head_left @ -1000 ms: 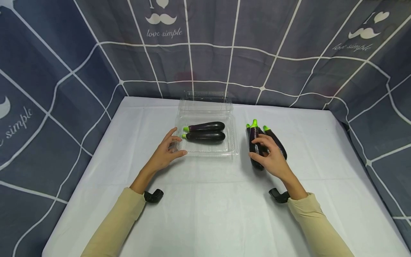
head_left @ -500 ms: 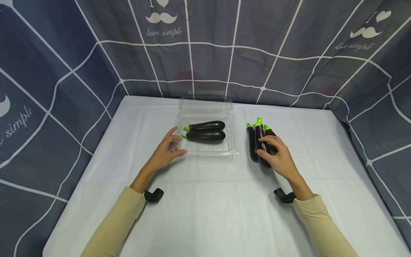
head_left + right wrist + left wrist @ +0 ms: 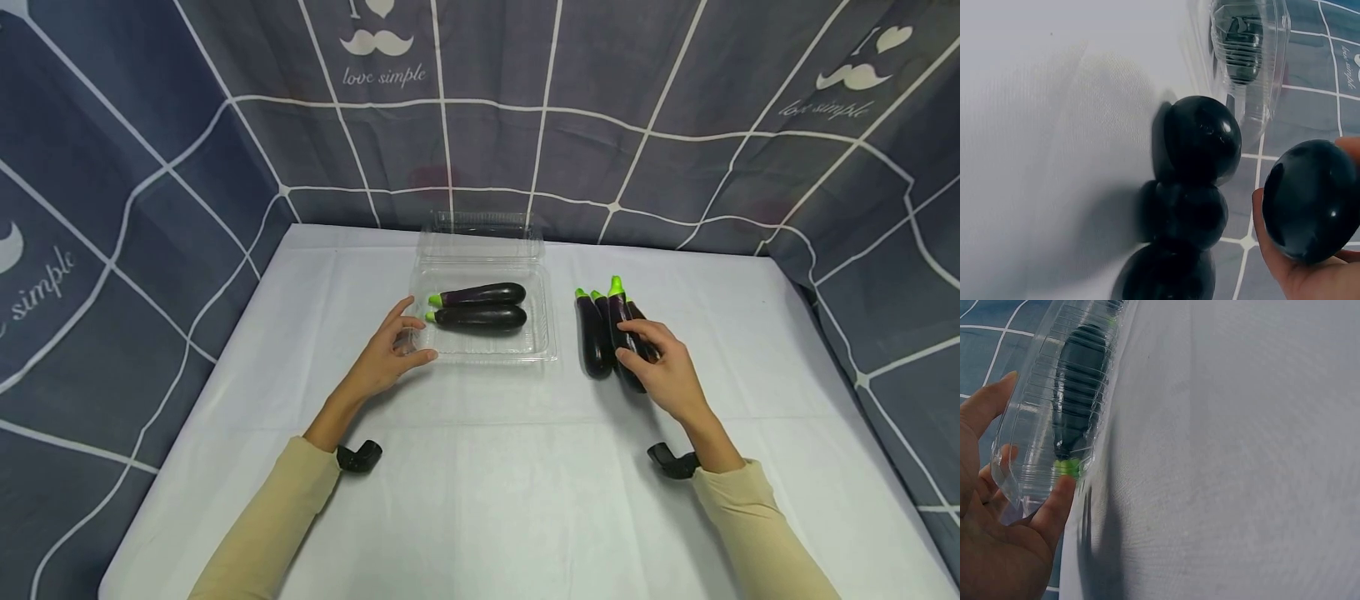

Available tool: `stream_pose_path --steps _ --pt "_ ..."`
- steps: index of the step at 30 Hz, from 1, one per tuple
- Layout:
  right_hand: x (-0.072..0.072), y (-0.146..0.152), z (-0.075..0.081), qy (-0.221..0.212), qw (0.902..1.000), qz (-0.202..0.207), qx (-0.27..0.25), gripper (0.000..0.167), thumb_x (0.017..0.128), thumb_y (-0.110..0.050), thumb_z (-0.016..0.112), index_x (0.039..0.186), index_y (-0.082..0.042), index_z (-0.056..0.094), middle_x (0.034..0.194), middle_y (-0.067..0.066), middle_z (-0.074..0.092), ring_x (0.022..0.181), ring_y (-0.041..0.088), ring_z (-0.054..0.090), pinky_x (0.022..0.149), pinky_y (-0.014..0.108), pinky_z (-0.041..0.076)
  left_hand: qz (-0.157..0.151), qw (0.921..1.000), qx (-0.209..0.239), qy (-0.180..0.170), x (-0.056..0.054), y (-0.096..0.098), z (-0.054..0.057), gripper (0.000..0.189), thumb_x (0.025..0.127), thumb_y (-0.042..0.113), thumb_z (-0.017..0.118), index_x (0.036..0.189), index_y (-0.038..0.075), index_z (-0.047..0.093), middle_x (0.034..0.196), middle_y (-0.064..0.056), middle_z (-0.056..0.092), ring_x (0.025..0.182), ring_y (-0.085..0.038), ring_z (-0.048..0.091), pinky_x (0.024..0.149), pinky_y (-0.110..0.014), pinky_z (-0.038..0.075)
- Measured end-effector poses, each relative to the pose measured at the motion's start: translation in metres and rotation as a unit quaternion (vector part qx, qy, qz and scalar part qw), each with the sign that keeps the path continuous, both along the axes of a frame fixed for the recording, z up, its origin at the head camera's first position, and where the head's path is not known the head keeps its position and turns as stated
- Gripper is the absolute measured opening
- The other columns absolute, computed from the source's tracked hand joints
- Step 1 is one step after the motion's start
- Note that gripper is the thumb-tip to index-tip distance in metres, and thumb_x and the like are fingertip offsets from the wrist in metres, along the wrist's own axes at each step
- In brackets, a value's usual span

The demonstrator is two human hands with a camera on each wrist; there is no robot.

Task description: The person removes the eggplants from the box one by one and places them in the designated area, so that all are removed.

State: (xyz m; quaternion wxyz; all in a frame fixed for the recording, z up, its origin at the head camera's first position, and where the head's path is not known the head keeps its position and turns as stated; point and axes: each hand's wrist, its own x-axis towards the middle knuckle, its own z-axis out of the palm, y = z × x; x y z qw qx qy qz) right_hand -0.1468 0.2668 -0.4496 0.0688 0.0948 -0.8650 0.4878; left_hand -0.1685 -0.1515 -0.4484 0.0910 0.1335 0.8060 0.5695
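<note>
My left hand point(image 3: 382, 362) holds the left end of a clear plastic container point(image 3: 495, 348), with the thumb at its front corner and a finger seen through the plastic. Two eggplants point(image 3: 483, 317) lie side by side in it, green ends to the left. In my right hand point(image 3: 667, 371) is another eggplant point(image 3: 1310, 200), gripped between thumb and fingers, its green end pointing away. It is raised beside a row of three eggplants point(image 3: 1204, 140) on the table, which it partly hides in the head view.
The container's hinged lid point(image 3: 480, 243) stands open at the back, near the dark checked curtain point(image 3: 585, 150). White cloth point(image 3: 480, 500) covers the table. Black camera mounts point(image 3: 360, 457) stick out from both wrists.
The right hand has moved to the right with its eggplant, from over the left part of the row to over its right part. The left hand and container have stayed in place.
</note>
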Motion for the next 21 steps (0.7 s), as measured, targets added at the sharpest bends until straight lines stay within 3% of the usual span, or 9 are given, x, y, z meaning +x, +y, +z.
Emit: stream_pose_path --steps 7,10,13,17,21 --pt "0.006 -0.001 0.01 0.013 0.9998 -0.013 0.008 0.037 0.092 0.004 0.065 0.128 0.004 0.061 0.136 0.022 0.051 0.123 0.037 0.049 0.086 0.011 0.041 -0.001 1.0 -0.001 -0.002 0.001 0.0 0.001 0.046 0.091 0.009 0.073 0.124 -0.014 0.05 0.163 -0.008 0.009 0.141 -0.042 0.026 0.11 -0.056 0.032" --pt "0.012 -0.006 0.021 0.021 0.9997 -0.015 0.002 0.035 0.091 0.008 0.063 0.126 0.009 0.06 0.135 0.027 0.051 0.117 0.035 0.051 0.08 0.008 0.042 -0.002 1.0 -0.002 -0.001 0.001 0.0 0.0 0.046 0.091 0.009 0.073 0.123 -0.014 0.051 0.163 -0.008 0.009 0.142 -0.043 0.025 0.11 -0.056 0.032" --pt "0.016 -0.007 0.027 0.029 0.9994 -0.02 -0.004 0.034 0.091 0.01 0.062 0.124 0.011 0.06 0.135 0.029 0.051 0.112 0.024 0.051 0.076 0.009 0.043 -0.001 1.0 -0.003 -0.001 0.0 -0.001 -0.002 0.046 0.091 0.01 0.073 0.124 -0.013 0.051 0.164 -0.008 0.009 0.142 -0.043 0.025 0.11 -0.056 0.031" --pt "0.01 0.003 0.014 0.029 0.999 -0.033 -0.004 0.035 0.091 0.009 0.062 0.126 0.007 0.062 0.139 0.025 0.05 0.113 0.01 0.049 0.076 0.008 0.043 -0.001 1.0 -0.003 -0.001 -0.001 -0.001 -0.003 0.046 0.091 0.01 0.073 0.124 -0.013 0.051 0.164 -0.009 0.009 0.142 -0.042 0.026 0.111 -0.055 0.031" --pt "0.005 0.013 0.001 0.024 0.9989 -0.041 -0.004 0.036 0.092 0.007 0.063 0.128 0.004 0.062 0.143 0.022 0.048 0.12 0.017 0.049 0.077 0.007 0.044 -0.001 1.0 -0.003 0.002 -0.001 -0.001 -0.003 0.045 0.091 0.009 0.073 0.123 -0.014 0.051 0.164 -0.01 0.009 0.141 -0.041 0.027 0.11 -0.056 0.032"
